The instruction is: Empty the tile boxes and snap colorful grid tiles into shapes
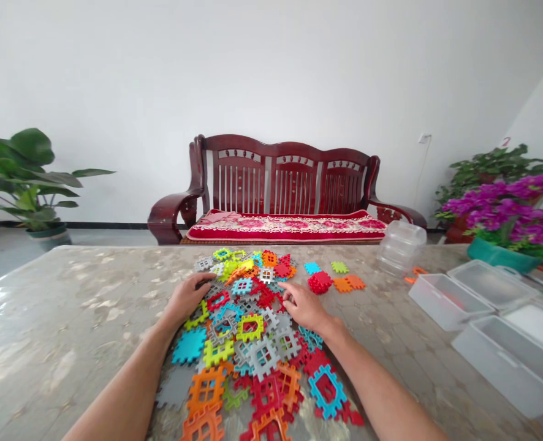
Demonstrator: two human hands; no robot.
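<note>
A heap of flat interlocking plastic grid tiles (pixel 248 343) in red, orange, grey, blue and lime covers the middle of the stone-patterned table (pixel 69 324). My left hand (pixel 187 296) rests palm down on the heap's upper left edge, over grey and lime tiles. My right hand (pixel 301 306) lies on the heap's right side, fingers spread and touching tiles beside a red one. Neither hand shows a held tile. Just right of the heap lie a red clump of joined tiles (pixel 320 282), an orange tile pair (pixel 347 283), a blue tile (pixel 312 267) and a lime tile (pixel 339 267).
Open transparent plastic boxes (pixel 450 300) stand at the table's right, with a stacked transparent container (pixel 401 247) behind them. A few orange pieces (pixel 413 274) lie between. Beyond the table are a dark red wooden bench (pixel 285 184) and potted plants (pixel 505 214).
</note>
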